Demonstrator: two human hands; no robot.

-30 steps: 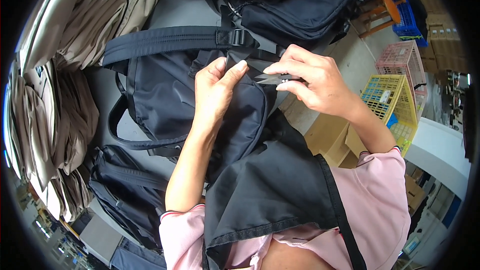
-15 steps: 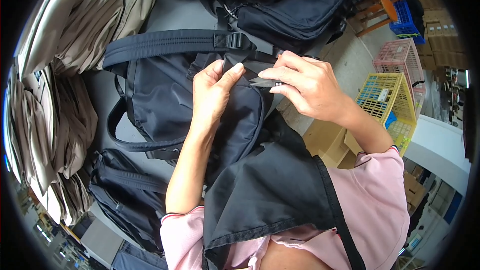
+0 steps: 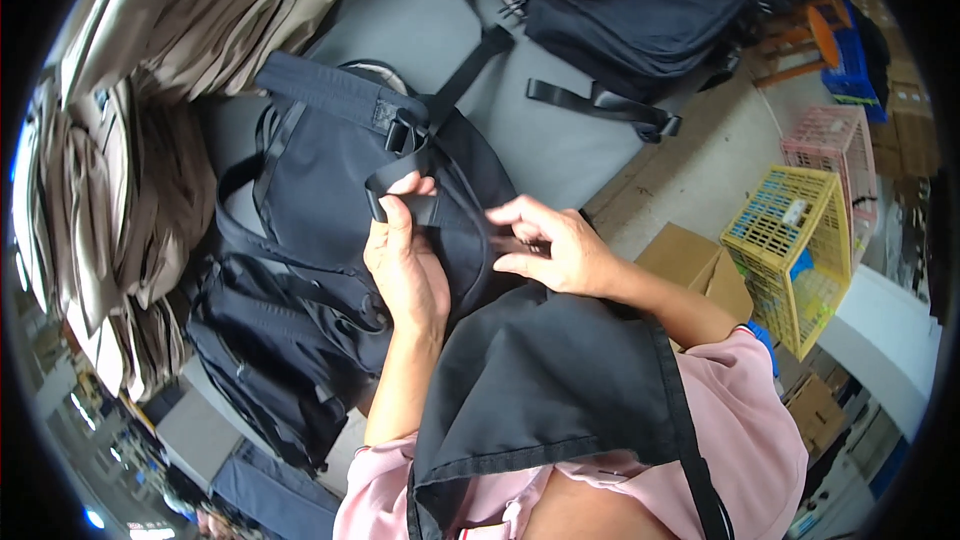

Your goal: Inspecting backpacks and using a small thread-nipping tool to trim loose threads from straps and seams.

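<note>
A dark navy backpack [image 3: 320, 175] lies on the grey tabletop in front of me. My left hand [image 3: 408, 260] pinches a black webbing strap [image 3: 383, 180] between thumb and fingers, and the strap bends in a loop above the thumb. That strap runs through a black plastic buckle [image 3: 400, 135] at the end of the padded shoulder strap [image 3: 325, 88]. Close to the bag's right edge is my right hand [image 3: 562, 248], its fingers curled around small thread snips [image 3: 512, 242]. Motion smears the blades and fingertips.
Beige fabric pieces [image 3: 150, 140] are piled at the left. More dark bags lie at the back [image 3: 640, 30] and near left [image 3: 265, 350]. Beyond the table's right edge stand a yellow crate [image 3: 785, 210], a pink crate [image 3: 835, 140], a cardboard box [image 3: 685, 255] and a wooden stool [image 3: 815, 35].
The backpack has shifted nearer and turned on the table. Both hands have come down toward me, the right drawing away from the left. The strap now loops up from the left hand.
</note>
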